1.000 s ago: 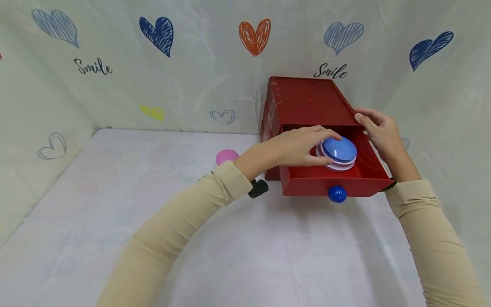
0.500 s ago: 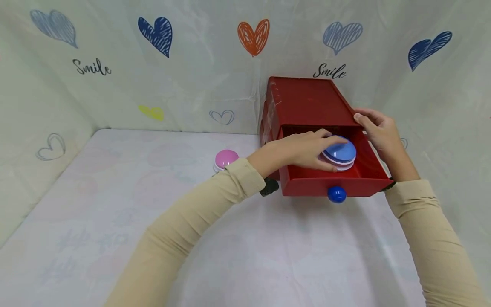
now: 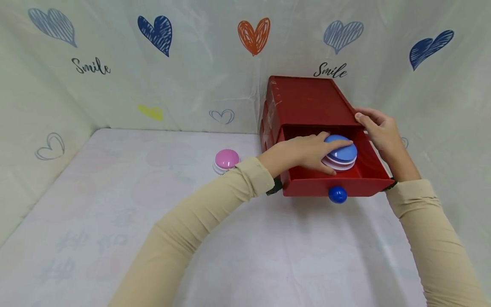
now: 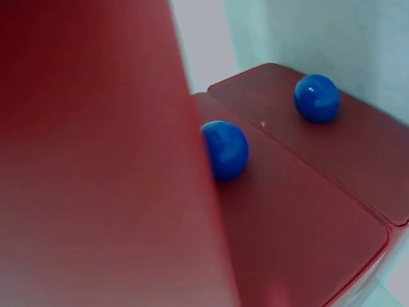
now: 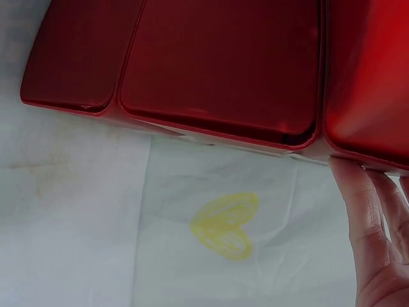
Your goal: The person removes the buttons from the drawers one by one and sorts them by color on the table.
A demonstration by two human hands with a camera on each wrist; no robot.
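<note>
In the head view, the left hand [image 3: 307, 153] reaches into the pulled-out top drawer [image 3: 368, 160] of a red cabinet [image 3: 310, 100]. One finger lies across the domed blue top of a round object [image 3: 345, 152] with a white base; the thumb points along its near left side. The other fingertips are partly hidden. The right hand [image 3: 383, 132] touches the cabinet's upper right edge. Its fingers [image 5: 361, 204] are fairly straight against the cabinet's side in the right wrist view. No part of the left hand shows in the left wrist view.
A round pink-topped object [image 3: 227, 159] stands on the white table [image 3: 153, 192], left of the cabinet. A blue knob [image 3: 337, 195] sticks out from the drawer front. Two lower drawer fronts with blue knobs [image 4: 316, 98] show in the left wrist view. A patterned cloth hangs behind.
The left hand has moved slightly right and down, its thumb and finger now wider apart over the blue-topped object. The object stays at about the same place, and the right hand holds its position.
</note>
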